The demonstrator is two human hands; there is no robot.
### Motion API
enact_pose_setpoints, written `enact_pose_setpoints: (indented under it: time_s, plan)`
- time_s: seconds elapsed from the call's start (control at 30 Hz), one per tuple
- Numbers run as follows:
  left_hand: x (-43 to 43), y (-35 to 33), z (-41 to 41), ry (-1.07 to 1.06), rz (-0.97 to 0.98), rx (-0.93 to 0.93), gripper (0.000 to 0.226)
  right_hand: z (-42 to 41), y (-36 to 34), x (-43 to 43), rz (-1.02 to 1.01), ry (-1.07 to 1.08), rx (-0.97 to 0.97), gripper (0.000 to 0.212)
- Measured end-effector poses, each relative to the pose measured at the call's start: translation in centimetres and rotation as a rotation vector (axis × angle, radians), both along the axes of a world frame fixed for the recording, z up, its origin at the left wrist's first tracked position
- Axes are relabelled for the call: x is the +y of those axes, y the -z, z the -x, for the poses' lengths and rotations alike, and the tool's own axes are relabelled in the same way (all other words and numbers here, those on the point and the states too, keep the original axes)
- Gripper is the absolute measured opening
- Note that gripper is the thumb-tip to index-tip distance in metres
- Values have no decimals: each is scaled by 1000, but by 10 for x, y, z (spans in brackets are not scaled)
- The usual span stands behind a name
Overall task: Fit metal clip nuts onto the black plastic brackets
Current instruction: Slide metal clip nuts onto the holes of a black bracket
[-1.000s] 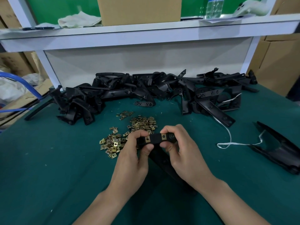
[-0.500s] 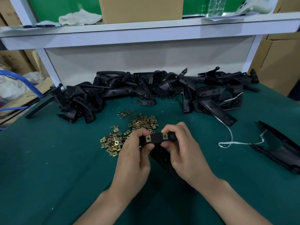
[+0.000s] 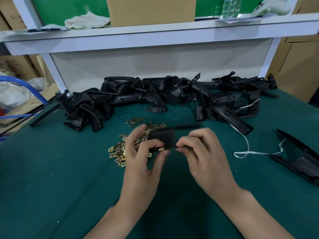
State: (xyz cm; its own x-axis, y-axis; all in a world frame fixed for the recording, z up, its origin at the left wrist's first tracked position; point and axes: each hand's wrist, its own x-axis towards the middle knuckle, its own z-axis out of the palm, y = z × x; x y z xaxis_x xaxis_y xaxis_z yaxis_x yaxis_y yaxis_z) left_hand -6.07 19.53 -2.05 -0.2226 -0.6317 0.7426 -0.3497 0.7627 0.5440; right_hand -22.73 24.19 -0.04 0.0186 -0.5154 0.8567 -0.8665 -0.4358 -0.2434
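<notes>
Above the worktop's [image 3: 51,169] middle, the right hand [image 3: 205,157] pinches a blurred bracket [image 3: 162,138] by its edge, and the left hand [image 3: 143,157] pinches a clip nut [image 3: 160,149] at its lower edge. A skewed push could drop the nut into the pile [image 3: 119,152] beneath.

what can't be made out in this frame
Head view:
- Black plastic bracket pinched by left hand and right hand: motion blur hides its shape and holes.
- Clip nut at its lower edge: blurred, fingers cover part; seated or loose, unclear.
- Water bottle: top cut off by upper edge.
- Black part, right: cut by right edge.
</notes>
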Motion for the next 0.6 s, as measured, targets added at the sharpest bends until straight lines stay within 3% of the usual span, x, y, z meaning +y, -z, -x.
enact_pose_setpoints:
  time_s: [0.2, 0.33, 0.47, 0.6]
  plan:
    - [-1, 1, -1, 116, -235, -7, 20, 2, 10, -2, -210, -46, -101, 30]
    - [-1, 5, -2, 88, -189, -97, 19, 5, 15, -4, -344, -52, -147, 43]
    - [-3, 4, -3, 29, -135, -125, 27, 3, 18, -4, -497, -125, -329, 35]
    - [-8, 3, -7, 37, -41, -146, 30, 3, 17, -5, -564, -224, -431, 41]
